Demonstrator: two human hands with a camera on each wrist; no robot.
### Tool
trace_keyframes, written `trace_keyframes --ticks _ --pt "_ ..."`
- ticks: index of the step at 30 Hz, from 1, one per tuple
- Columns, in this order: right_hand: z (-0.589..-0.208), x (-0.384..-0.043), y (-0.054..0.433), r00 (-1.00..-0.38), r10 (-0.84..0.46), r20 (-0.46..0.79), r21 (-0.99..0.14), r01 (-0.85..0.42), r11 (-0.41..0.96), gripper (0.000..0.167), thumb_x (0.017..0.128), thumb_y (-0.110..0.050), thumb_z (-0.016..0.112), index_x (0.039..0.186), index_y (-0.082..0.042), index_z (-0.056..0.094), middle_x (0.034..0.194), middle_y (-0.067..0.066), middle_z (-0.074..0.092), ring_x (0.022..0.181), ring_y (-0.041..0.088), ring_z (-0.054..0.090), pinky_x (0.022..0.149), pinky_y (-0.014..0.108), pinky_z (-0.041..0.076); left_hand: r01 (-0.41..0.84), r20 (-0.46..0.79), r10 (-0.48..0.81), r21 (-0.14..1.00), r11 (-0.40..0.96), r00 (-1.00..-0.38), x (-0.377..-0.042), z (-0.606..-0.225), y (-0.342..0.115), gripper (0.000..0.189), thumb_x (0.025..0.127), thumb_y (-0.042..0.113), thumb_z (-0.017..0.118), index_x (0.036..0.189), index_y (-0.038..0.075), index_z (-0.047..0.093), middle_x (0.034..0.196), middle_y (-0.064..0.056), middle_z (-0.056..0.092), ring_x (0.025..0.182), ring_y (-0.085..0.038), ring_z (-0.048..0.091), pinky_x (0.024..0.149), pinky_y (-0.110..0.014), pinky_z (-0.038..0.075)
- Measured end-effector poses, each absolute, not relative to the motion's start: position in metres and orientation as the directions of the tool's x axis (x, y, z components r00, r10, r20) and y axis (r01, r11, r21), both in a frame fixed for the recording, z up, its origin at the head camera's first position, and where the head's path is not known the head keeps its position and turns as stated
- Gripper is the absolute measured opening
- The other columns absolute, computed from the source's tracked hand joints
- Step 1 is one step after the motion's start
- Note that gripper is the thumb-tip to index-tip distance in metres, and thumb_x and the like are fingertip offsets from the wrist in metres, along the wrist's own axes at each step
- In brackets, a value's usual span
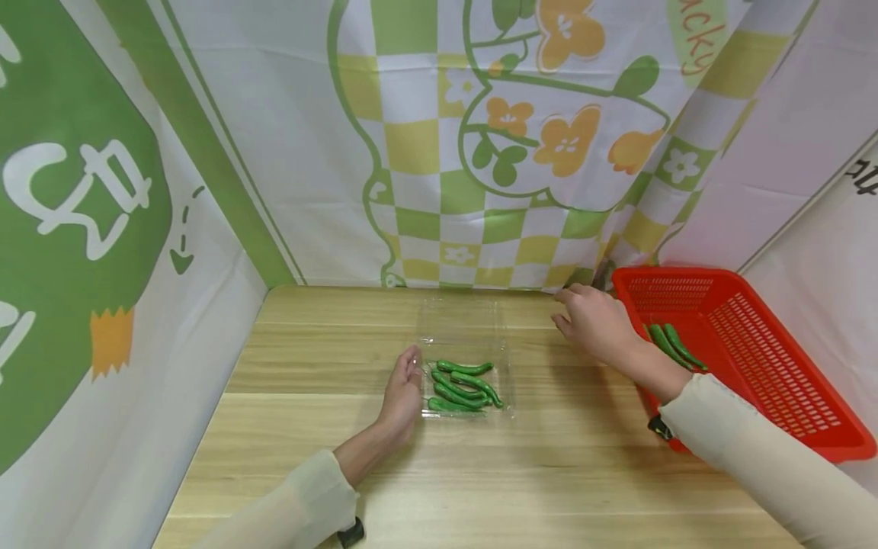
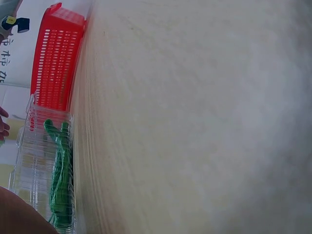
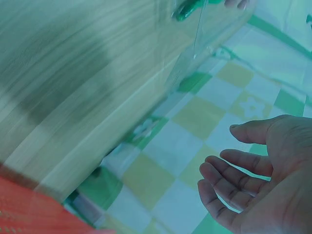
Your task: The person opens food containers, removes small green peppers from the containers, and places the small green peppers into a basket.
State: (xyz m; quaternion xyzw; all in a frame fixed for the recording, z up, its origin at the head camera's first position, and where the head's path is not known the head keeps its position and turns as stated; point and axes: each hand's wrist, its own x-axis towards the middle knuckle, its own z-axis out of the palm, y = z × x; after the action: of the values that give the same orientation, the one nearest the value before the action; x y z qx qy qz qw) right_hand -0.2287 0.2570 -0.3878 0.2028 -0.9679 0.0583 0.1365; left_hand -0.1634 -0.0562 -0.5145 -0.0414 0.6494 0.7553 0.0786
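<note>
A clear plastic clamshell box [image 1: 506,374] lies with its lid [image 1: 459,320] folded back, holding several green chili peppers [image 1: 466,369]. My left hand [image 1: 399,396] rests along the box's left side, fingers against the wall. The left wrist view shows the box [image 2: 31,165] and peppers [image 2: 61,180] side-on, but little of that hand. Above the table's back edge, between box and basket, is my right hand [image 1: 597,320]. Its fingers are loosely bent and hold nothing, as the right wrist view shows of the hand [image 3: 258,180]. More green chili peppers [image 1: 661,339] lie in the red basket [image 1: 816,374], partly behind the right forearm.
The red plastic basket has perforated walls and stands at the table's right side. A printed cloth [image 1: 439,168] hangs behind the wooden table [image 1: 295,435], with white and green cloth on the left. A dark object [image 1: 604,274] sits by the basket's back left corner.
</note>
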Motion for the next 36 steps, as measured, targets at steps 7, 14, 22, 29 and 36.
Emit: trace_keyframes --ticks 7,14,22,29,36 --pt "-0.395 -0.221 0.234 -0.859 -0.437 0.269 -0.031 -0.461 0.887 0.033 0.090 -0.015 0.083 0.118 0.001 0.076 0.117 0.018 0.075 0.091 0.037 0.075 0.062 0.054 0.064 -0.176 -0.167 0.070 0.973 -0.147 -0.983 -0.162 -0.514 -0.056 0.057 0.111 0.001 0.027 0.166 -0.001 0.014 0.176 -0.021 0.011 0.163 -0.039 0.007 0.134 -0.054 0.005" --pt "-0.403 -0.211 0.212 -0.833 -0.502 0.231 -0.013 -0.519 0.855 0.033 0.091 -0.017 0.084 0.118 0.000 0.076 0.111 0.015 0.075 0.087 0.034 0.074 0.060 0.049 0.064 -0.176 -0.168 0.063 0.973 -0.150 -0.984 -0.163 -0.514 -0.056 0.057 0.111 0.000 0.027 0.166 -0.001 0.015 0.176 -0.021 0.012 0.163 -0.040 0.008 0.134 -0.054 0.005" --pt "-0.413 -0.206 0.194 -0.798 -0.567 0.205 0.011 -0.578 0.816 0.032 0.091 -0.019 0.085 0.117 -0.002 0.077 0.106 0.012 0.075 0.086 0.030 0.074 0.057 0.041 0.063 -0.165 -0.156 0.068 0.974 -0.153 -0.985 -0.163 -0.513 -0.055 0.057 0.111 0.001 0.027 0.166 -0.001 0.014 0.176 -0.022 0.012 0.163 -0.040 0.007 0.134 -0.054 0.005" --pt "-0.418 -0.201 0.180 -0.776 -0.615 0.143 -0.023 -0.624 0.781 0.032 0.093 -0.017 0.083 0.119 -0.001 0.075 0.110 0.014 0.075 0.091 0.029 0.075 0.063 0.036 0.065 -0.168 -0.158 0.079 0.973 -0.156 -0.984 -0.162 -0.515 -0.056 0.057 0.111 0.001 0.026 0.167 -0.001 0.013 0.176 -0.021 0.011 0.163 -0.040 0.006 0.134 -0.054 0.005" --pt "-0.426 -0.202 0.164 -0.784 -0.619 0.043 -0.083 -0.620 0.780 0.030 0.095 -0.017 0.080 0.121 -0.002 0.075 0.114 0.014 0.076 0.091 0.028 0.075 0.058 0.035 0.061 -0.174 -0.164 0.070 0.972 -0.156 -0.984 -0.163 -0.515 -0.056 0.057 0.111 0.001 0.027 0.167 -0.001 0.014 0.176 -0.020 0.011 0.163 -0.039 0.007 0.134 -0.053 0.005"
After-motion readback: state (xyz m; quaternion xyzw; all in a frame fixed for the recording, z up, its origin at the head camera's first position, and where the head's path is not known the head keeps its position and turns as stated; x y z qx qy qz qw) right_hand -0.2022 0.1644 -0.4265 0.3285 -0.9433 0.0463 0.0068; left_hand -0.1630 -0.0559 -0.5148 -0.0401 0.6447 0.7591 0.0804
